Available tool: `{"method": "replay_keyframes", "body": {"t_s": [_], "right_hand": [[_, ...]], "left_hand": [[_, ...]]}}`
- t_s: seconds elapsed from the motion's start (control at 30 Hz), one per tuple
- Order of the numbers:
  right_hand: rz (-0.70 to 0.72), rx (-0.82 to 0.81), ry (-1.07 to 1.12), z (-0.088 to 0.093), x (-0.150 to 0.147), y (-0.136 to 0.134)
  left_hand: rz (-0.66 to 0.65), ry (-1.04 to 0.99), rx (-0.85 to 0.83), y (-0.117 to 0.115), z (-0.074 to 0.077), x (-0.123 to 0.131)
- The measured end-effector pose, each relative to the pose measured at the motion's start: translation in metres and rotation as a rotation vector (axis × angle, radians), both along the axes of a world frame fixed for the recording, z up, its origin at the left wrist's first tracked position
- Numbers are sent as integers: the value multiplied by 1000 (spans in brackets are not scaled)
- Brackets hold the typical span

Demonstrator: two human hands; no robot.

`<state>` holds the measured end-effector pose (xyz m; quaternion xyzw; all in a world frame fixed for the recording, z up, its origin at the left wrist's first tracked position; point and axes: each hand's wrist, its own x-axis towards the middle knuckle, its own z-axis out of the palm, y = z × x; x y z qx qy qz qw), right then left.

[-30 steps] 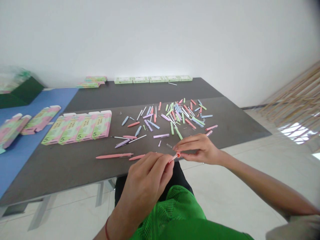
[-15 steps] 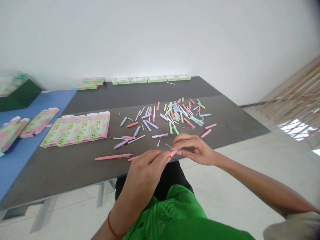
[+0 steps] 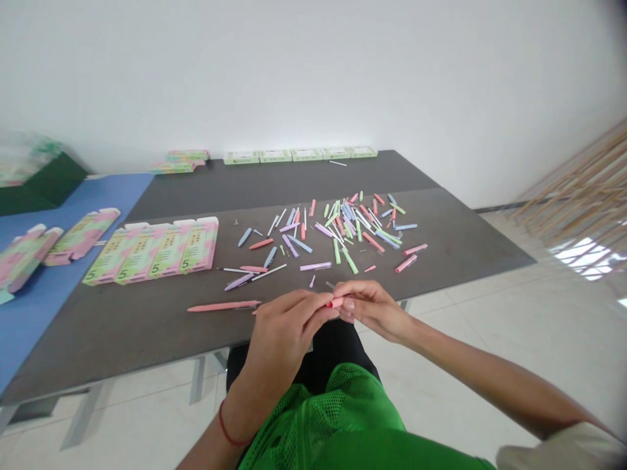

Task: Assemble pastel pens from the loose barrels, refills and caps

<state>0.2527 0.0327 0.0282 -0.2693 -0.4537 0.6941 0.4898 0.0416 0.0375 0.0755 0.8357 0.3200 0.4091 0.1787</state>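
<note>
Pen parts (image 3: 343,235) strewn across dark tabletop (image 3: 117,333)

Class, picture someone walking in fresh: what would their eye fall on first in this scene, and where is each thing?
The eye goes first to the scatter of pastel pen parts in pink, green, blue and lilac across the middle of the dark table. At the near edge, the left hand and right hand meet around a small pink pen part. Farther left lie flat green-and-pink box blanks printed with a 5.

Head-worn view, facing forward and down
</note>
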Motion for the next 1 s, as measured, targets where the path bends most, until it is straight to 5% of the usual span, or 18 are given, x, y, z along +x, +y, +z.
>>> {"method": "replay_keyframes", "body": {"t_s": [0.23, 0.43, 0.6, 1.0], "right_hand": [[39, -104, 87, 1, -3, -2], [162, -32, 164, -4, 4, -6], [190, -2, 196, -9, 0, -7], [239, 2, 210, -10, -1, -6]], "left_hand": [[112, 89, -5, -1, -7, -23], [253, 441, 95, 3, -44, -63], [310, 583, 86, 4, -66, -72], [352, 640, 138, 16, -70, -67]]}}
